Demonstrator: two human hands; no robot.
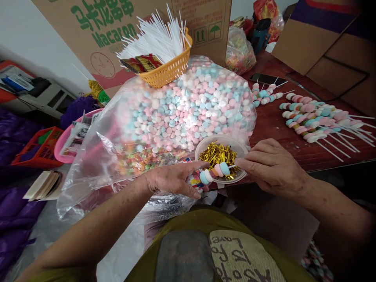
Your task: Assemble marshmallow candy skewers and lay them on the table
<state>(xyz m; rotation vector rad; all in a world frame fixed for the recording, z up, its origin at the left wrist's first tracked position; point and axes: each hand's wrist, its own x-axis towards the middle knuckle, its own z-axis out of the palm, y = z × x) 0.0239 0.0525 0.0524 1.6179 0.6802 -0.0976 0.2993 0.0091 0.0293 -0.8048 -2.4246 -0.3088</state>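
My left hand pinches one end of a marshmallow skewer carrying blue, white and pink pieces. My right hand grips the white stick at the skewer's other end. The skewer hovers over a white bowl of gold twist ties. Behind it lies a big clear bag of pastel marshmallows. Finished skewers lie in a row on the dark red table to the right.
A yellow basket of white sticks sits on top of the bag. A Macaron cardboard box stands behind. A phone and a candy bag are at the back; a pink basin and red basket are left.
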